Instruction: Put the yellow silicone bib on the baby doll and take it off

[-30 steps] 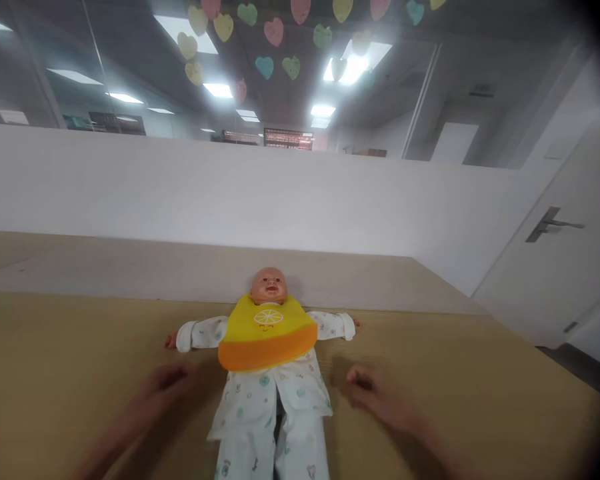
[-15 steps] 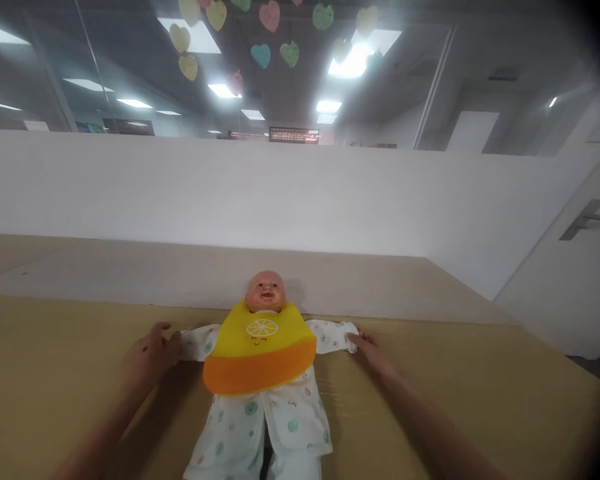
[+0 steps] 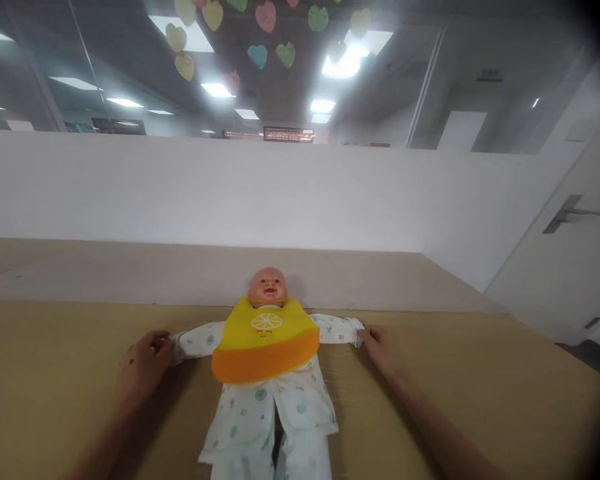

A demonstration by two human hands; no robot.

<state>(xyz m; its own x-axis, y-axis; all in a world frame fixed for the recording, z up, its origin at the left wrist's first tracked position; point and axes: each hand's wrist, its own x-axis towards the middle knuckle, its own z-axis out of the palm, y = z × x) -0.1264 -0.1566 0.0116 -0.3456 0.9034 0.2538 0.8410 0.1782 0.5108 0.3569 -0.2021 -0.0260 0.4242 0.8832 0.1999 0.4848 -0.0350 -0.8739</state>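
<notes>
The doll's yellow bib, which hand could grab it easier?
Probably the left hand. Both hands grip the doll's sleeve ends, but the bib bulges lower on the left side, so its orange edge looks slightly nearer there than to the right hand.

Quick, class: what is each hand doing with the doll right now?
Left hand: closed on the end of the doll's sleeve.
Right hand: at the cuff of the other sleeve; whether it grips cannot be told.
</notes>
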